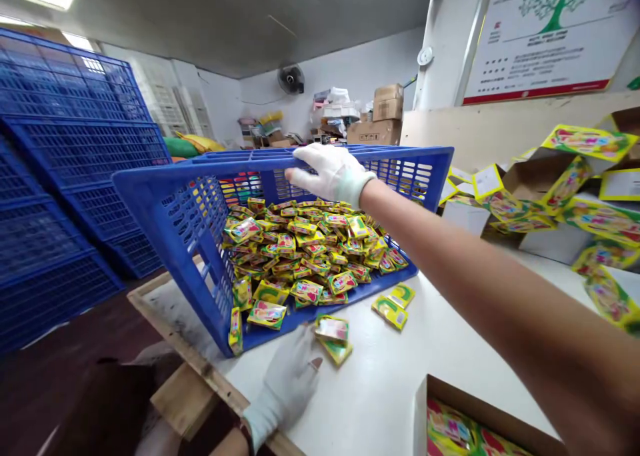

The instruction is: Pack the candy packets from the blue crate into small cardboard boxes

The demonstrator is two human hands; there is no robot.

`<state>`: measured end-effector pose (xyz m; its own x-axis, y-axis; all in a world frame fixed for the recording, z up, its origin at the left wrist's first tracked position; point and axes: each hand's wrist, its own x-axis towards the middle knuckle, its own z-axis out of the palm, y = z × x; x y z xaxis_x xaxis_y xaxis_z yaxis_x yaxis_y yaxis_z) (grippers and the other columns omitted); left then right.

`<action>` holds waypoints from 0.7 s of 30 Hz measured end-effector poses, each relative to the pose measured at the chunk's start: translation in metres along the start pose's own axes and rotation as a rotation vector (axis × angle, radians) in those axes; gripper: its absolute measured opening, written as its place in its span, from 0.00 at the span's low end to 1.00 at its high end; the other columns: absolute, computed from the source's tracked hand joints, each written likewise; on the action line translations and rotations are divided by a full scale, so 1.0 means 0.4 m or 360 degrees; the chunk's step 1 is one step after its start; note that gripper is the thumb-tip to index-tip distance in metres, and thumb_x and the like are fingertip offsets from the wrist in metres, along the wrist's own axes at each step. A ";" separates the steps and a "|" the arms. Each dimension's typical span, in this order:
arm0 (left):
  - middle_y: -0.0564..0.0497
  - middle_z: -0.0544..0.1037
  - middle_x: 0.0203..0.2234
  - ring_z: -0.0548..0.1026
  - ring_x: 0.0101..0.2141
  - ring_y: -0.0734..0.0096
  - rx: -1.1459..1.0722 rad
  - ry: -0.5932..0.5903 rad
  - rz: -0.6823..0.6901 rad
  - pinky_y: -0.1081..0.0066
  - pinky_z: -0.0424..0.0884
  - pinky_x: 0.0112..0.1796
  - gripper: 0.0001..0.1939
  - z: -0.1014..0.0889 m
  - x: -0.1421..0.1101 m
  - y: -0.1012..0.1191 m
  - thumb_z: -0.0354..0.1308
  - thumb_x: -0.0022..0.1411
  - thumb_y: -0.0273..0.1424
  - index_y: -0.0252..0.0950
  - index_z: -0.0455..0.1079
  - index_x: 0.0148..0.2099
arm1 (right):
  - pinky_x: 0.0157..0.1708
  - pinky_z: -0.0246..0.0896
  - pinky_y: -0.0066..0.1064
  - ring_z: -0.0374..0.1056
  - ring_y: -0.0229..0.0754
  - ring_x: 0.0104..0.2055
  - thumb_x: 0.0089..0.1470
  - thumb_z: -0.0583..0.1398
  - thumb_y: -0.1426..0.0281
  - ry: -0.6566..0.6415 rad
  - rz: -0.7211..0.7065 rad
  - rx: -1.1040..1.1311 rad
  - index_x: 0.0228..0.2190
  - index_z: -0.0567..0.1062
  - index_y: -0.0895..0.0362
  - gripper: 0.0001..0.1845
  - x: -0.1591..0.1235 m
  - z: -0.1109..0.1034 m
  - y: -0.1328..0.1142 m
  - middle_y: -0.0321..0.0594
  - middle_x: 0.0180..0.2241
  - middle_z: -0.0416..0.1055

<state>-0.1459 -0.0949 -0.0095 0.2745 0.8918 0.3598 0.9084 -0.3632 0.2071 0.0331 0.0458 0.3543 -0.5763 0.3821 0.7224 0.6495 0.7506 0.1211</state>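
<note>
Blue plastic crate (195, 229) lies tipped on its side on the white desk (380, 383), its open top facing the person, with a loose heap of small yellow foil sachets (305, 249) printed in pink and green inside it. Right hand (333, 174), white-gloved, grips the crate's upper rim. Left hand (285, 383), also gloved, rests open with fingers spread, just beside a small sachet stack (333, 339) on the desk.

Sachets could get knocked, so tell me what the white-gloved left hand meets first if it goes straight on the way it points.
The white-gloved left hand meets the small stack of yellow printed sachets first; its fingertips are right beside it, possibly touching, though depth is unclear.
</note>
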 end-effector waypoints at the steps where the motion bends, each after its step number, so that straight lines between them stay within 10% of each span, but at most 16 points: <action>1: 0.42 0.72 0.55 0.71 0.53 0.59 0.0009 -0.0012 0.0081 0.60 0.69 0.54 0.19 0.022 0.001 0.010 0.49 0.64 0.31 0.39 0.68 0.56 | 0.58 0.52 0.49 0.60 0.54 0.57 0.63 0.52 0.59 0.0003 0.0004 -0.0011 0.57 0.64 0.60 0.26 0.000 0.023 0.001 0.50 0.55 0.67; 12: 0.46 0.74 0.35 0.73 0.38 0.62 0.0122 0.0036 -0.0191 0.63 0.69 0.41 0.07 0.091 0.178 -0.133 0.52 0.60 0.24 0.36 0.70 0.38 | 0.59 0.44 0.53 0.56 0.56 0.57 0.55 0.52 0.72 0.0179 0.0253 -0.0031 0.54 0.64 0.60 0.24 -0.042 0.087 -0.027 0.52 0.54 0.65; 21: 0.44 0.75 0.35 0.72 0.38 0.57 0.0211 -0.0037 -0.0148 0.59 0.69 0.41 0.12 0.074 0.180 -0.110 0.50 0.60 0.27 0.39 0.72 0.42 | 0.65 0.48 0.45 0.56 0.48 0.64 0.61 0.47 0.75 0.0502 0.0249 -0.0048 0.54 0.67 0.53 0.22 -0.311 -0.066 -0.127 0.41 0.59 0.64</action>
<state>-0.1568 -0.0066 -0.0195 0.1931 0.9265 0.3229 0.9635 -0.2412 0.1161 0.0848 -0.0543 0.2761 -0.2904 0.3025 0.9079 0.7350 0.6780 0.0092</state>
